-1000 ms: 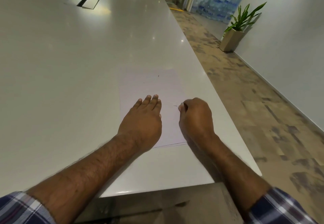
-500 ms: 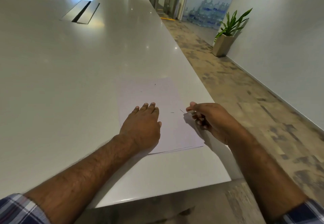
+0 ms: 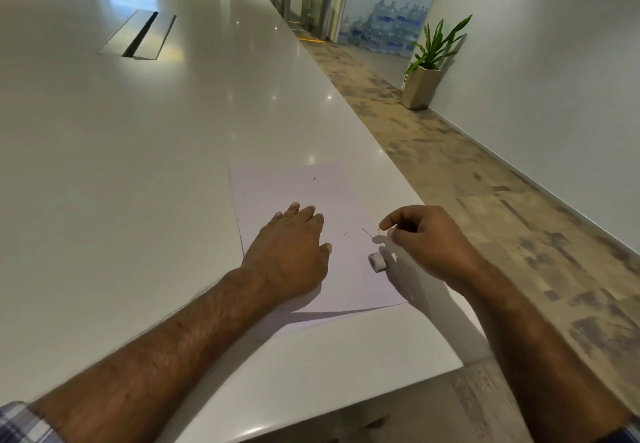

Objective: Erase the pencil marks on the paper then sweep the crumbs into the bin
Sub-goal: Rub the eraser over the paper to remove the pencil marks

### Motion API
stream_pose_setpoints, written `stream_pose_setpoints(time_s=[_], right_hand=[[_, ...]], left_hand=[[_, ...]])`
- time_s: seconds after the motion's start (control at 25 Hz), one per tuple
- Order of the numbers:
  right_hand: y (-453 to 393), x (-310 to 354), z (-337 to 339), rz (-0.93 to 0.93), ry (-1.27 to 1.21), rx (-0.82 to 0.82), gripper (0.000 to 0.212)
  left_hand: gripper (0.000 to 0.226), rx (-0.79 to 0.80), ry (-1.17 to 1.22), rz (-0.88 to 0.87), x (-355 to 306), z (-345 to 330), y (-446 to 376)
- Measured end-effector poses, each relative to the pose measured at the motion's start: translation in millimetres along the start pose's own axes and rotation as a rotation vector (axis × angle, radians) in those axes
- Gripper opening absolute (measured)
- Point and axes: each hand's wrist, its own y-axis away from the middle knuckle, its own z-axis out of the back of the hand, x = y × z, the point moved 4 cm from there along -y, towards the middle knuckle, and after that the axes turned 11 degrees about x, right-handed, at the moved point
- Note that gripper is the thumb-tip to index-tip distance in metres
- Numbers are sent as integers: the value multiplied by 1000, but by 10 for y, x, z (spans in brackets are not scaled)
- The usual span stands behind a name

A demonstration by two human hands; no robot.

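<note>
Paper [image 3: 325, 200] flat near the right edge of a white desk [image 3: 138, 182], faint pencil marks [image 3: 366, 232] on it. Left hand [image 3: 289, 252] pressed flat on paper, fingers spread, holding nothing. Right hand [image 3: 427, 240] raised, fingers loosely curled, empty. Eraser [image 3: 376, 262] lying on paper just below it.

view: single head-worn wide-angle camera, no second view
position: above near end of long glossy white table [image 3: 145, 172]
facing: forward and down, along table to far end
range: close to forearms; right wall, patterned floor [image 3: 485, 207] in view
</note>
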Motion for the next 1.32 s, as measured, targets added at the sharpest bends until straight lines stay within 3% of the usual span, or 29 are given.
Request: stream_pose_setpoints(time_s=[0.12, 0.24, 0.48, 0.68, 0.84, 0.92, 1.08, 1.24, 1.32], right_hand=[[43, 5, -61, -26, 280, 159, 22], [46, 0, -185, 11, 397, 233, 35], [-50, -8, -140, 153, 326, 245, 7], [-374, 50, 263, 210, 236, 139, 7], [-801, 77, 420, 225, 134, 62, 4], [-1084, 90, 429, 224, 105, 34, 6], [-1684, 138, 357, 238, 49, 13, 11], [-2176, 227, 192, 246, 72, -17, 15], [-2367, 252, 99, 253, 103, -35, 18]], left_hand=[[55, 20, 49, -20, -8, 116, 22], [57, 42, 108, -33, -34, 170, 43], [66, -109, 130, 64, 189, 348, -29], [54, -249, 164, 228, 544, 472, -177], [21, -493, 243, 182, 583, 538, -279], [16, -564, 289, 149, 530, 549, -314], [5, -601, 391, 154, 442, 553, -392], [29, -601, 347, 213, 617, 617, -486], [22, -581, 299, 206, 779, 635, -515]])
